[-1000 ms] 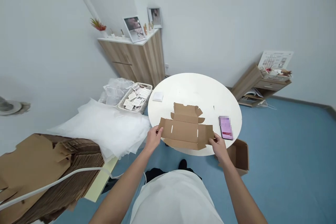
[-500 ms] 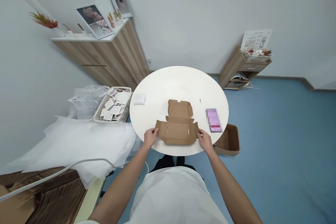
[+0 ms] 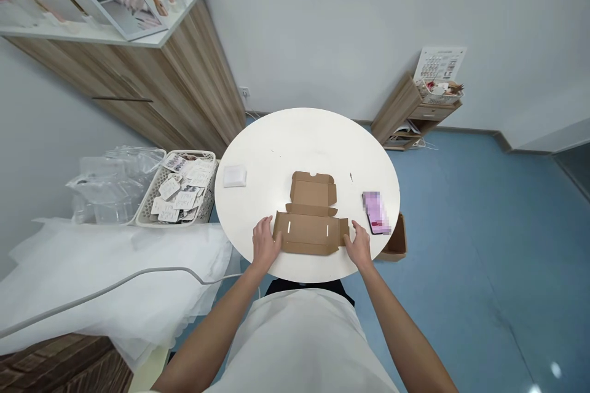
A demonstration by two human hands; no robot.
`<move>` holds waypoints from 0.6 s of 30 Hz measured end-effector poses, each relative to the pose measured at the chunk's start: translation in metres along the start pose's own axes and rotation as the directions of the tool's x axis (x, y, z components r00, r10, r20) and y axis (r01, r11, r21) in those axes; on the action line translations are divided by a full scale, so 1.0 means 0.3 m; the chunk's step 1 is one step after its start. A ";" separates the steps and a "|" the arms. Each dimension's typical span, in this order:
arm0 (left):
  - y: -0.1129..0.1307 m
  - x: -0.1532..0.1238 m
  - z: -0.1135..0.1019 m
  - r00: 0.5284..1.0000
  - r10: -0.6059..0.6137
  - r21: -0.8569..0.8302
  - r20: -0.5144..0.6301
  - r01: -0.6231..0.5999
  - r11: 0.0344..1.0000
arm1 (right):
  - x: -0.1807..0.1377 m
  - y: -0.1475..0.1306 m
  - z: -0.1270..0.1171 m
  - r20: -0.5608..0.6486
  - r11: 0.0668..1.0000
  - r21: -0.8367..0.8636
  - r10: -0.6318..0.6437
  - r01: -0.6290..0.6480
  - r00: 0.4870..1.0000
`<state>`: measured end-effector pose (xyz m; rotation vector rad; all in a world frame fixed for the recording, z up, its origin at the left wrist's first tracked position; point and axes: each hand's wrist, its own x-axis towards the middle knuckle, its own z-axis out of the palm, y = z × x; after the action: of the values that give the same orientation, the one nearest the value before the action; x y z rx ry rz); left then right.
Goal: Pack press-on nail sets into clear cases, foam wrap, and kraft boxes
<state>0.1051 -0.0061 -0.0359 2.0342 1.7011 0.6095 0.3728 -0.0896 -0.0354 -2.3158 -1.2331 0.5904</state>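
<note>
Touching carton's (image 3: 308, 233) side edges: left hand (image 3: 264, 244), right hand (image 3: 358, 245).

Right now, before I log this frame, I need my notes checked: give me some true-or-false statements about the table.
1. The box lies unfolded on the table. True.
2. The left hand and right hand touch opposite ends of the box. True.
3. The phone lies left of the box. False: the phone lies to its right.
4. The basket stands on the table. False: the basket stands beside it, off its left edge.
5. A white pad lies on the table, apart from the box. True.
</note>
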 end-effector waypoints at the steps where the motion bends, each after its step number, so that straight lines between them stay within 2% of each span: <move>1: 0.015 -0.013 -0.004 0.996 0.084 0.043 0.017 -0.085 0.995 | 0.013 -0.011 -0.001 -0.029 0.999 -0.037 -0.024 0.022 0.999; 3: 0.047 -0.038 -0.007 0.952 0.260 0.089 0.159 -0.276 0.957 | 0.053 -0.040 -0.002 -0.029 0.994 -0.081 -0.073 0.070 0.997; 5: 0.075 -0.056 0.007 0.855 0.379 0.087 0.353 -0.433 0.897 | 0.107 -0.076 0.003 0.039 0.990 -0.093 -0.108 0.111 0.993; 7: 0.093 -0.065 0.036 0.775 0.400 0.102 0.489 -0.506 0.856 | 0.168 -0.111 0.014 0.146 0.988 -0.093 -0.107 0.121 0.983; 8: 0.098 -0.066 0.054 0.759 0.385 0.124 0.525 -0.516 0.847 | 0.198 -0.125 0.021 0.212 0.989 -0.090 -0.093 0.114 0.973; 11: 0.108 -0.062 0.102 0.761 0.324 0.175 0.562 -0.492 0.853 | 0.273 -0.145 0.046 0.374 0.993 -0.036 -0.087 0.109 0.923; 13: 0.115 -0.059 0.121 0.770 0.289 0.168 0.569 -0.453 0.876 | 0.305 -0.141 0.060 0.438 0.993 0.021 -0.114 0.116 0.892; 16: 0.128 -0.060 0.126 0.788 0.248 0.135 0.563 -0.383 0.914 | 0.333 -0.120 0.073 0.459 0.992 0.081 -0.127 0.101 0.879; 18: 0.132 -0.061 0.119 0.820 0.221 0.138 0.528 -0.339 0.931 | 0.343 -0.109 0.076 0.440 0.989 0.119 -0.131 0.087 0.889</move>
<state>0.1546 -0.0321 -0.0435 2.3618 1.2066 -0.0589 0.3908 0.0180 -0.0516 -2.0757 -1.4844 1.1638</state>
